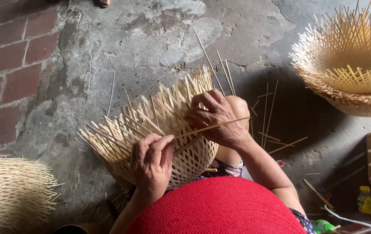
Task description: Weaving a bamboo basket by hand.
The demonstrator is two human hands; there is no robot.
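Centrally, the left hand (pixel 152 161) pinches a thin, springy strip (pixel 213 126) while the right hand (pixel 213 117) grips the light, stiff basket (pixel 151 125) rim.

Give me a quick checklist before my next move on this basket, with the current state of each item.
1. Left hand pinching the near end of the thin strip: ok.
2. Right hand steadying the basket at its rim: ok.
3. Strip passing under the right fingers: ok.
4. Strip's far end free beyond the right hand: ok.
5. Strip threaded between the upright slats: cannot tell, hands cover it.
6. Spare strips lying on the floor beside the knee: ok.
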